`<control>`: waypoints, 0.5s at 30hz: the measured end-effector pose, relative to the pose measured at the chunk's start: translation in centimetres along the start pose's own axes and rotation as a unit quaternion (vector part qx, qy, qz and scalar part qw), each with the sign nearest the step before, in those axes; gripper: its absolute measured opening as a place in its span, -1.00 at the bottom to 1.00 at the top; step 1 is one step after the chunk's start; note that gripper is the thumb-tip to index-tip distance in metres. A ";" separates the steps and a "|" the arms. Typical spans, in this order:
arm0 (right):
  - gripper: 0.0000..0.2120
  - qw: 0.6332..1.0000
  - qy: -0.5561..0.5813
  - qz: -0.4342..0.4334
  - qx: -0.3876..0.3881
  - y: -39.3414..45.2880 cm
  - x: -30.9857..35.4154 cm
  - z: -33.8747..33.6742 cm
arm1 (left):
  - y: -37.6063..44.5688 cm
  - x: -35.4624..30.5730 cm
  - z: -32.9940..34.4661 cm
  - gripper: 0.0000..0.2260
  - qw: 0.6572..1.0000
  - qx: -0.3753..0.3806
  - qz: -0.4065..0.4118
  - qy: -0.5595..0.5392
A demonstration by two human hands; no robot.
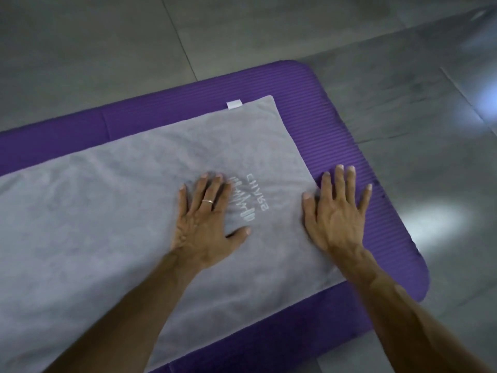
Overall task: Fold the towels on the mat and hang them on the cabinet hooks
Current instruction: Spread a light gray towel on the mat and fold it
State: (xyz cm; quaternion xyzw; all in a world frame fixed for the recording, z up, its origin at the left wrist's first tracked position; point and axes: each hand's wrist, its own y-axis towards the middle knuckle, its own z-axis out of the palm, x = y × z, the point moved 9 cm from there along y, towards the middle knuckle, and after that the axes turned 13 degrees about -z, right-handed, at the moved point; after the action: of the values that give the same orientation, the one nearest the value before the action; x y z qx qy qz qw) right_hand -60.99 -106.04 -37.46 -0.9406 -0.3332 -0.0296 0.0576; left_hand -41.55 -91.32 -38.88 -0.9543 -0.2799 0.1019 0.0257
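A grey towel with a pale embroidered logo lies spread flat on a purple ribbed mat. A small white tag sticks out at its far edge. My left hand, wearing a ring, presses flat on the towel just left of the logo, fingers straight and spread. My right hand lies flat across the towel's right edge, its fingertips on the mat. Neither hand holds anything.
Grey floor tiles surround the mat on the far and right sides, with bright light patches on the right. The mat's rounded corners show at far right and near right. No cabinet or hooks are in view.
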 end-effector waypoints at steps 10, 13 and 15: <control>-0.39 0.976 -0.015 -0.213 0.053 18.9 8.0 1.5 | 2.1 0.8 0.6 0.11 0.997 0.067 -0.015 0.033; -0.43 0.985 -0.025 -0.159 0.059 20.6 6.4 0.5 | 2.2 0.7 0.4 0.11 0.996 0.077 -0.020 0.039; -0.45 0.986 -0.003 -0.165 0.001 18.8 8.6 -0.7 | 2.5 0.8 0.4 0.11 0.994 0.094 -0.027 0.041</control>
State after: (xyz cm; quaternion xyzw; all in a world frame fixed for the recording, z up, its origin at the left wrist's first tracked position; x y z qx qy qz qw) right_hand -42.45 -115.29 -37.60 -0.8727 -0.4843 -0.0355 0.0515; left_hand -39.68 -93.00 -39.66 -0.9431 -0.2932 0.0879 0.1300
